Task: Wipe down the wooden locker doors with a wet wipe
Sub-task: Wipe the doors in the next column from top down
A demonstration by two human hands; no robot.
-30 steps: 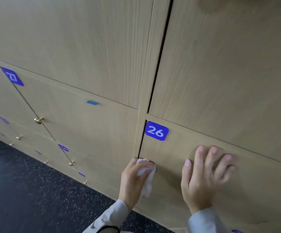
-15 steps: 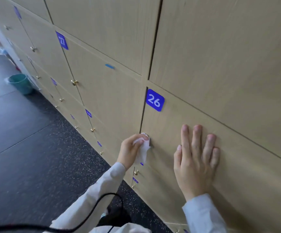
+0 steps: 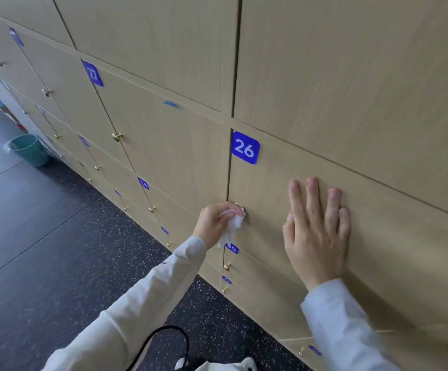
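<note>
Our left hand (image 3: 215, 223) pinches the wet wipe (image 3: 231, 226), which has slid from the bare panel onto the knob at door 26's (image 3: 378, 236) left edge; our right hand (image 3: 316, 231) stays flat, bracing. The panel's face remains largely unwiped.

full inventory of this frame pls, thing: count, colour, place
locker doors: a long bank, light wood, across the wall
number plates: several, blue; 26 and 27 readable
knobs: many, brass, at door edges
tape strip: one, blue, on door 27
bin: one, teal, far left on floor
floor: dark, speckled
cable: one, black, bottom centre
wet wipe: one, white, in left grip at door 26's edge
left hand: holds wipe
right hand: flat on door 26
</note>
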